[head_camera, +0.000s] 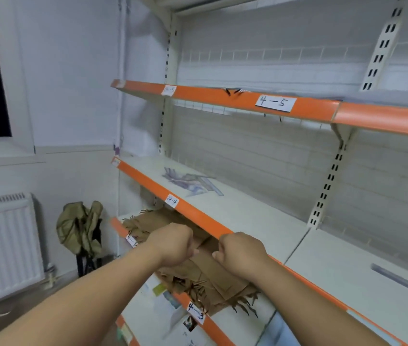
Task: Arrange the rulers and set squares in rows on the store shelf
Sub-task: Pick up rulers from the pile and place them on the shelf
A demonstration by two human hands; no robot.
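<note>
Orange-edged shelf (248, 216) fills the right of the frame. Brown paper sheets (215, 275) lie on its lower level, at lower centre. Over them the left hand (173, 245) and right hand (243, 253) sit side by side, fingers curled under; whether they grip the paper I cannot tell. Clear rulers and set squares (190, 182) lie heaped on the middle level, mid-frame, well apart from both hands.

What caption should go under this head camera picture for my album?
Left hand and right hand grip brown paper below; clear rulers and set squares lie heaped on the shelf above.
</note>
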